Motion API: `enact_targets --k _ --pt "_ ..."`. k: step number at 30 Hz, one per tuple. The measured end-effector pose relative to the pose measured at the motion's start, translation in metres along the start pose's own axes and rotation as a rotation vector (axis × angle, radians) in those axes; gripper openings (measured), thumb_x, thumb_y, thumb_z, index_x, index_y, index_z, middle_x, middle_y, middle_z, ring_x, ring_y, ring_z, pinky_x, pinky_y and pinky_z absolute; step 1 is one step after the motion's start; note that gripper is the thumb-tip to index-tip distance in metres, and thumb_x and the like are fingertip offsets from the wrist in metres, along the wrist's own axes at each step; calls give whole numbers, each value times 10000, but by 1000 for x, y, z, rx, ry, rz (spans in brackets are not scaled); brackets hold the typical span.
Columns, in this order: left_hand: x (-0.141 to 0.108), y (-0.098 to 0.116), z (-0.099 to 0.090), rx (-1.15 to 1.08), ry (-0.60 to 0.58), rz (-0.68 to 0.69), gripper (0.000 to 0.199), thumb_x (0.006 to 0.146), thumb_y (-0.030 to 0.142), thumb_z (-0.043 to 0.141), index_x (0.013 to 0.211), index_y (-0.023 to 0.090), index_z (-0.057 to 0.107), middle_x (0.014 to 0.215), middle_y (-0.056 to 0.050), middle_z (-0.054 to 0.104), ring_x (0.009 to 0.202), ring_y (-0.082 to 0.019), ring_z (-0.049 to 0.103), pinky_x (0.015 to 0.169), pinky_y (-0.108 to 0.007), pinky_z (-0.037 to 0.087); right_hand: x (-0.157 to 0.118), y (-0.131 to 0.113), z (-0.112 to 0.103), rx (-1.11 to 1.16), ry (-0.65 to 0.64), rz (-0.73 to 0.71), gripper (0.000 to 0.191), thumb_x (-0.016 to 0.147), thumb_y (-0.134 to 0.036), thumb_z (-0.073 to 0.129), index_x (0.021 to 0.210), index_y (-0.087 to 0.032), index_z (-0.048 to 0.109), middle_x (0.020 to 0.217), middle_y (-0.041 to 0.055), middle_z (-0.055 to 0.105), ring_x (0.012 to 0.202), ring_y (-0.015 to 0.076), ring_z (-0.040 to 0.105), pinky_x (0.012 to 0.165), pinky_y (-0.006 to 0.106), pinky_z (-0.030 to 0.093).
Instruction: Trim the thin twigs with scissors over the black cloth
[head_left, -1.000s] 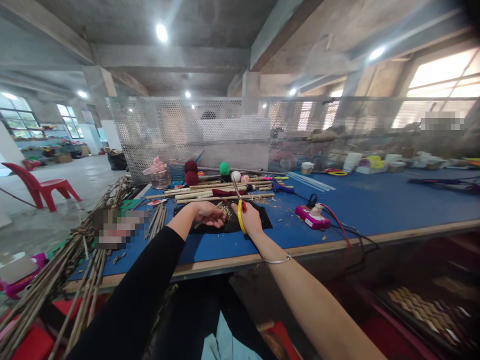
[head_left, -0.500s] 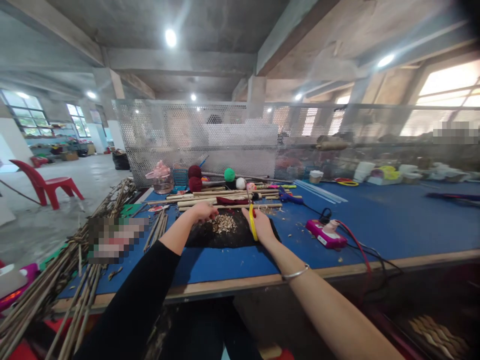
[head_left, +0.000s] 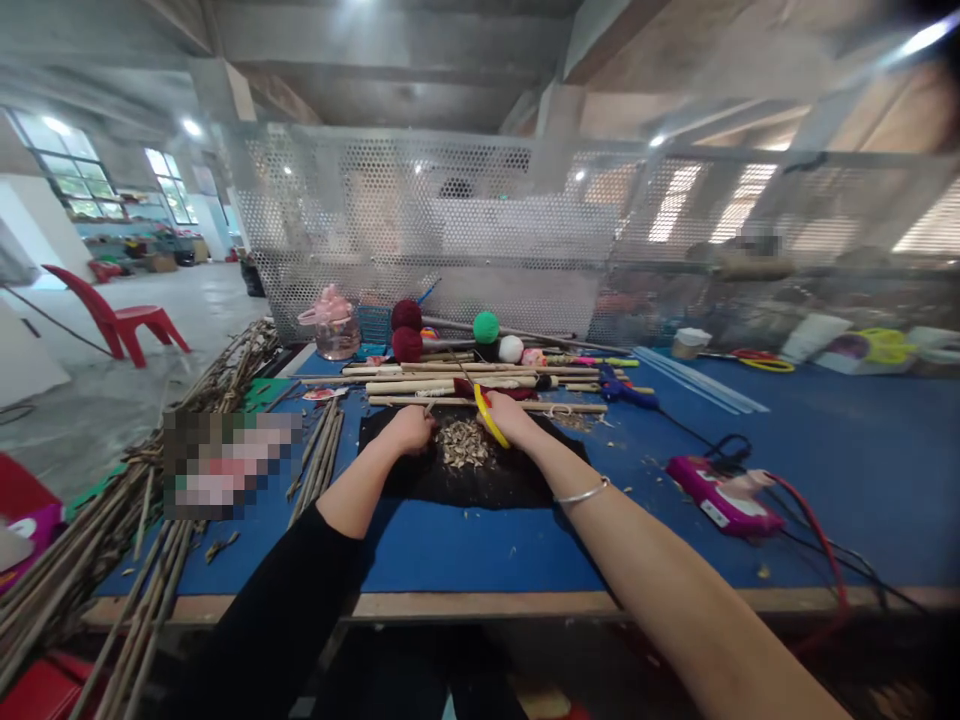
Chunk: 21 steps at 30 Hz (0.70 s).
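Note:
My right hand (head_left: pixel 508 418) is closed around the yellow handles of a pair of scissors (head_left: pixel 491 418). Their blades point up and away, toward the sticks behind. To the left, my left hand (head_left: pixel 411 430) has its fingers pinched together; a thin pale bit shows at the fingertips, too small to name. Between the two hands lies a heap of short cut plant pieces (head_left: pixel 465 443), on a black cloth (head_left: pixel 517 485). Both hands are low over this cloth. Just beyond them, pale wooden sticks (head_left: pixel 420 386) lie crosswise on the blue tabletop (head_left: pixel 480 550).
Long dry stalks (head_left: pixel 161 570) and a bundle of short sticks (head_left: pixel 319 460) lie at left. Yarn balls (head_left: pixel 486 326) and a pink-lidded jar (head_left: pixel 337 330) stand at the back. A blue glue gun (head_left: pixel 630 390) and a purple power strip (head_left: pixel 720 495) with cords are at right.
The view has tilted down and turned slightly left. My right hand and the scissors have come closer to my left hand, and the yellow handles now lean more to the left.

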<state>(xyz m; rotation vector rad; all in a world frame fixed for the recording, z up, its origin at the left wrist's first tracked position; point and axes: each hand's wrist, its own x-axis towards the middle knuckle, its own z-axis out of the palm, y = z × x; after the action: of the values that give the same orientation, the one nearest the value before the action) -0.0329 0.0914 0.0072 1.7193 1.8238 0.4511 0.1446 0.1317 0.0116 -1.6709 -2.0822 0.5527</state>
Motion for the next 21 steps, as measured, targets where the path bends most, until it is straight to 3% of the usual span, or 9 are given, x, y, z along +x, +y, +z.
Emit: enact_targets --k 4,8,11,17,19,21 --pt "1 -10 -5 226 133 90 248 794 217 423 812 96 638 848 -143 660 809 -194 612 724 -250 442 2 1 2 -24 0 -13 192 715 -191 536 890 -130 587 905 115 652 816 207 594 647 228 384" --pt "0 -13 -7 272 121 103 263 802 214 408 863 107 640 907 -153 659 868 -209 607 760 -269 430 0 6 1 25 98 -69 253 699 -174 541 948 -155 582 928 78 652 833 186 587 684 215 384" --pt "-3 -11 -6 279 148 66 265 802 209 415 870 90 641 917 -173 651 883 -220 601 759 -275 430 -1 16 -4 61 202 -31 290 670 -136 539 956 -156 587 891 67 652 812 182 582 667 211 378" --pt "-10 3 -6 -78 -99 143 309 833 249 366 1002 135 598 799 -64 653 587 -118 565 506 -202 424 0 33 -7 53 213 53 217 634 -128 549 842 -156 603 780 57 644 724 172 570 602 208 355" --pt "-6 14 -8 -22 -66 164 311 834 239 357 985 126 604 799 -73 652 612 -128 572 524 -206 428 2 35 -6 87 257 47 215 625 -131 545 830 -159 600 781 53 642 725 169 567 610 209 357" --pt "1 28 -10 163 -6 230 283 817 210 388 923 120 635 853 -102 659 743 -168 597 639 -232 444 4 38 -5 152 288 70 193 622 -143 533 803 -157 598 751 49 638 705 166 567 610 212 364"
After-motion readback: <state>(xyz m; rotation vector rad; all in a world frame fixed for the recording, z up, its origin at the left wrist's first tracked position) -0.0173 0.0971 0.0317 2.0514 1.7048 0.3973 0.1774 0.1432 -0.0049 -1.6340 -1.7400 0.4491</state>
